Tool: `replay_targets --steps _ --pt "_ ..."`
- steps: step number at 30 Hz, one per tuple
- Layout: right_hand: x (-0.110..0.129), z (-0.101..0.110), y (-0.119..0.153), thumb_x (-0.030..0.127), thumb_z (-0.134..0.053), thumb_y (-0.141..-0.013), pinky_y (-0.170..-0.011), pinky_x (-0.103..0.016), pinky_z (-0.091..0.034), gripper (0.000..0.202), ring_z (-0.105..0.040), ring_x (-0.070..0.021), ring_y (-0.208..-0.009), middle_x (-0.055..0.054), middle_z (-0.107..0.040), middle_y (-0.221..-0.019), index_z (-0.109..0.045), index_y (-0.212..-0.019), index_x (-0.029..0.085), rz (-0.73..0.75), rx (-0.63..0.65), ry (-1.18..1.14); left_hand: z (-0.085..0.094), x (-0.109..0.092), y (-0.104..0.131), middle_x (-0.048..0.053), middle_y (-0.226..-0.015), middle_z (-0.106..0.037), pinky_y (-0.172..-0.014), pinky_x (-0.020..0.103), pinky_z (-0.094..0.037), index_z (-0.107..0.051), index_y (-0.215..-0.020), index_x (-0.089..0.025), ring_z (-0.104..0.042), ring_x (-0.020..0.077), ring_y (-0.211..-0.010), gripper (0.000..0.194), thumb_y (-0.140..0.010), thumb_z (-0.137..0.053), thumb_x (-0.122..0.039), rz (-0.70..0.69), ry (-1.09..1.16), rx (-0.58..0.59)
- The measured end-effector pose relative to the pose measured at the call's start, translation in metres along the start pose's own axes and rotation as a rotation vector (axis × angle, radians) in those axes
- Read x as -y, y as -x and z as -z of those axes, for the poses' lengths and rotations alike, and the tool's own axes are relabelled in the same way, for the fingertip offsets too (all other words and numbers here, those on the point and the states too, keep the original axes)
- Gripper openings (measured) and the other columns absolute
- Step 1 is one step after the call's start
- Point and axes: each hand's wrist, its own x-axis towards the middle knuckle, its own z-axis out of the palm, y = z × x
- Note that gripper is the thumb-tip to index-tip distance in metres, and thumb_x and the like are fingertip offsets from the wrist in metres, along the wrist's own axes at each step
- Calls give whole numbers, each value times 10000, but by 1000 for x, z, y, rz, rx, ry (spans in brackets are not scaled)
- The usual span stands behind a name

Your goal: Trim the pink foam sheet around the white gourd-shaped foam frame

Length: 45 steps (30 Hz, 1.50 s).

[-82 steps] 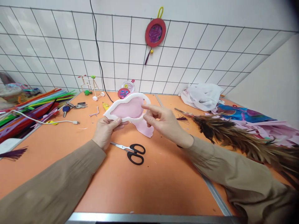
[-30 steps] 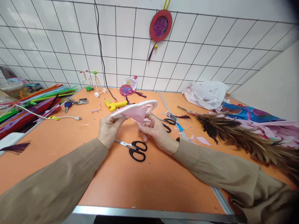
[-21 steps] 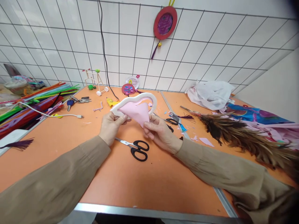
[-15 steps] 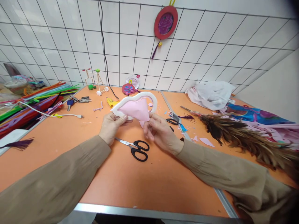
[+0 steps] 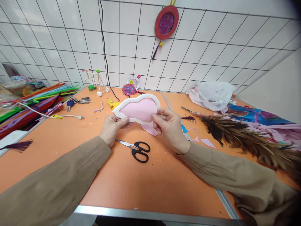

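Note:
My left hand [image 5: 114, 127] pinches the lower left end of a white cloud-shaped frame [image 5: 131, 101], thumb in front and fingers behind. Pink paper [image 5: 137, 110] fills the frame's opening from behind, and a loose flap of it hangs below the lower edge on the right. My right hand [image 5: 169, 128] is closed at the frame's right end, its thumb and fingertips on the pink paper and the rim. Just below the frame lie black-handled scissors [image 5: 138, 150] on the orange table [image 5: 141, 188], their blades partly open and pointing left.
Colourful pipe cleaners [image 5: 42, 103], keys [image 5: 78, 102] and a white cable [image 5: 58, 116] lie at the left. A stick model [image 5: 96, 83] and round ornaments [image 5: 129, 89] stand by the tiled wall. A feather duster [image 5: 244, 138], a white plastic bag [image 5: 211, 94] and paper scraps [image 5: 208, 143] are at the right.
My right hand has moved right and up to the frame's right end. The pink paper, bunched before, now lies flatter across the opening, with its flap hanging lower.

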Motion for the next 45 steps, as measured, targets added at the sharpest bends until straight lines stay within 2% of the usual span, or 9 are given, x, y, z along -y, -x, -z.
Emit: replay_targets --steps 8,14,19,22,30,36,40,42,45 --pt "1 7 -9 405 -710 -733 -322 -208 -281 251 -387 -67 -329 60 -535 -455 -606 -763 178 49 -40 132 -2 -1 0 82 -723 -796 -604 222 -574 -763 -728 -139 -769 212 -675 368 -529 -950 -386 22 2 12" --pt "-5 10 -6 377 -574 -862 -447 -238 -307 173 -385 -89 -444 85 -446 -525 -507 -792 234 261 -21 195 0 -1 -2 113 -779 -804 -592 216 -574 -772 -786 -115 -774 219 -694 423 -513 -948 -385 60 53 -35" --pt "-3 2 20 218 -709 -731 -584 -283 -364 66 -501 -133 -593 3 -593 -637 -668 -773 187 421 461 450 2 1 -5 110 -785 -804 -582 189 -569 -766 -748 -114 -771 198 -695 341 -542 -932 -330 77 111 -75" --pt "1 -1 33 179 -604 -862 -648 -319 -365 167 -535 -191 -748 -85 -643 -843 -712 -984 141 542 792 932 2 2 -5 109 -777 -802 -592 191 -571 -760 -736 -115 -772 199 -706 284 -575 -914 -292 85 129 -76" --pt "9 0 38 96 -545 -881 -572 -310 -264 271 -449 -177 -723 -89 -604 -935 -672 -1114 150 502 952 1240 2 5 -5 85 -723 -786 -598 193 -568 -751 -747 -113 -760 185 -678 391 -513 -953 -353 75 141 -48" --pt "4 -1 34 194 -567 -917 -581 -308 -290 224 -484 -182 -749 -79 -608 -922 -677 -1109 160 542 919 1182 3 3 -5 65 -685 -769 -640 242 -570 -740 -696 -141 -750 195 -662 391 -523 -938 -430 -5 10 0" --pt "0 -1 33 217 -568 -911 -656 -322 -399 225 -530 -196 -798 -91 -621 -917 -685 -1093 152 609 814 940 10 -5 -6 63 -738 -786 -710 319 -578 -778 -743 -184 -750 231 -735 214 -712 -817 -393 -278 -284 -69" --pt "0 -2 33 270 -602 -896 -682 -325 -444 219 -557 -184 -769 -82 -636 -872 -697 -1048 144 488 746 653 17 -12 -6 59 -903 -815 -852 349 -568 -809 -834 -230 -758 242 -881 129 -815 -729 -330 -497 -505 -120" --pt "1 -3 30 477 -694 -816 -592 -290 -450 350 -580 -152 -641 -49 -653 -753 -716 -936 149 53 622 139 29 -22 -7 61 -1069 -802 -937 370 -557 -825 -956 -276 -759 265 -998 203 -827 -675 -235 -785 -795 -53"
